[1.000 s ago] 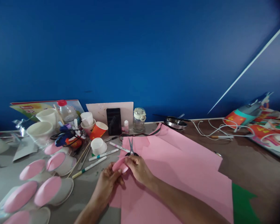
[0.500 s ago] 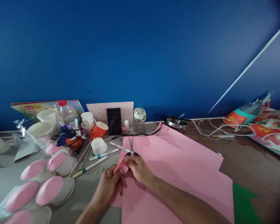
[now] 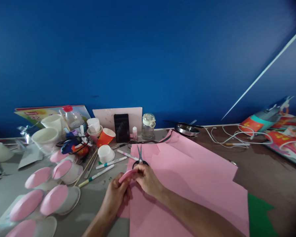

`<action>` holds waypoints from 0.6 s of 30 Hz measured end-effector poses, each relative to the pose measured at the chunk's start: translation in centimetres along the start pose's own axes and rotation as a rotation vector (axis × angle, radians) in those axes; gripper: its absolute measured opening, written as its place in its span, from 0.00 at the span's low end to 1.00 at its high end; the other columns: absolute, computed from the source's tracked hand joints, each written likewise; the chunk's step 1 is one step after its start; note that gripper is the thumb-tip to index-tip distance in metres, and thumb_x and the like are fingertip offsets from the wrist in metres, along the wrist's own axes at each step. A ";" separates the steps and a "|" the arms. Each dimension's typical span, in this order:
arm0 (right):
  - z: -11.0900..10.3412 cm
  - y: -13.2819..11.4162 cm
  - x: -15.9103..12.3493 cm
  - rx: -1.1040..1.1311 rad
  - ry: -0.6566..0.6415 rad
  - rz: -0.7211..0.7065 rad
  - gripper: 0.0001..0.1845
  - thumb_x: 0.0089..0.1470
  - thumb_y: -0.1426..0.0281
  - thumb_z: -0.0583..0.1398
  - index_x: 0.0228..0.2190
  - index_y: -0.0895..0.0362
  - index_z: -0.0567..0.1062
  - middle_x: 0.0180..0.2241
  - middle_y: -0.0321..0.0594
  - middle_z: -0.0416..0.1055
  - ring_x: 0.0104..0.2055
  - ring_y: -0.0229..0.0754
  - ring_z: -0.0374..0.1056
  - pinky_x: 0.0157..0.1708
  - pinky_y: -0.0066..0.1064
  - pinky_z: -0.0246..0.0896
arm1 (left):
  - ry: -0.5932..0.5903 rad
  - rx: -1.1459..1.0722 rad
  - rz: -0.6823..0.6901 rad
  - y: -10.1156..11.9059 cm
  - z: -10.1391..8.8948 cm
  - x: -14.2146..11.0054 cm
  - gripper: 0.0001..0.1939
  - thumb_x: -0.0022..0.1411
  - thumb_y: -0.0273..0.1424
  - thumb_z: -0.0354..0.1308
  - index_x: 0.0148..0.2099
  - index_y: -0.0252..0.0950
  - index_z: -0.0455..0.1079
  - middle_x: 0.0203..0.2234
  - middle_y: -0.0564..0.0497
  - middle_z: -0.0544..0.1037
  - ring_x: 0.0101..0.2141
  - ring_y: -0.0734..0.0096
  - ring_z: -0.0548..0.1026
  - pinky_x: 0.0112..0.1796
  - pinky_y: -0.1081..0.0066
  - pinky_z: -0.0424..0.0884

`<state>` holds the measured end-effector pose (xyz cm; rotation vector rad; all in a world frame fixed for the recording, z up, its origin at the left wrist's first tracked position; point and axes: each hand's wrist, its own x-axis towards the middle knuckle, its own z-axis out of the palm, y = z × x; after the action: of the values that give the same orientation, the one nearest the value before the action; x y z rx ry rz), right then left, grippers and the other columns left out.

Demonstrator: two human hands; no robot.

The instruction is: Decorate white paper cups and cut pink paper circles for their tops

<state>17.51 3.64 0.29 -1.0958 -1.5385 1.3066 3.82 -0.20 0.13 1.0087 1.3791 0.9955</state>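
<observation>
In the head view, your left hand (image 3: 117, 190) has its thumb and fingers pinched closed on the left end of a small, pink, thin paper piece (image 3: 127, 175). Your right hand (image 3: 148, 181) pinches the right end, its fingertips closed with no gap that shows. The piece is in the air between your hands, above the left edge of the large, flat, pink paper sheets (image 3: 199, 184). Holding it from both ends probably lets you steer its bend, since paper this thin would flop from one side alone.

The black-handled metal scissors (image 3: 140, 159) lie just beyond your right fingers, blades slightly open and pointing at the wall, handles towards you; that seems handy for picking up. The white paper cups with pink ends (image 3: 54, 200) are grouped at the left, likely to leave your hands room. The slim white markers (image 3: 96, 176) lie between cups and sheets.

The piece looks narrow and gently curved, seen nearly edge-on, its colour close to that of the sheets. Your fingers cover both ends, so you cannot tell its full outline.
</observation>
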 end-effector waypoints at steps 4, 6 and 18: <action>0.0 -0.1 0.0 0.005 0.004 0.017 0.09 0.49 0.72 0.56 0.20 0.59 0.70 0.18 0.33 0.64 0.21 0.34 0.57 0.23 0.25 0.53 | 0.004 -0.052 0.021 -0.2 0.0 0.0 0.22 0.47 0.49 0.63 0.24 0.36 0.64 0.08 0.56 0.68 0.09 0.80 0.58 0.14 0.78 0.52; 0.1 0.0 0.0 0.018 0.027 0.042 0.10 0.50 0.70 0.56 0.19 0.58 0.70 0.17 0.32 0.62 0.20 0.34 0.55 0.21 0.25 0.50 | -0.015 -0.037 0.025 -0.1 0.0 0.1 0.22 0.47 0.50 0.63 0.24 0.35 0.64 0.08 0.57 0.66 0.10 0.80 0.59 0.14 0.78 0.52; 0.8 0.8 -0.2 0.093 0.014 0.107 0.14 0.54 0.65 0.56 0.20 0.56 0.66 0.15 0.30 0.59 0.14 0.31 0.52 0.14 0.24 0.44 | 0.065 -0.035 0.005 -0.3 0.1 0.1 0.22 0.44 0.48 0.64 0.20 0.35 0.64 0.07 0.57 0.64 0.10 0.82 0.55 0.14 0.78 0.47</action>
<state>16.92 3.30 -0.57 -1.1385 -1.4107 1.4253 3.86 -0.21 -0.18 0.9619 1.4078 1.0610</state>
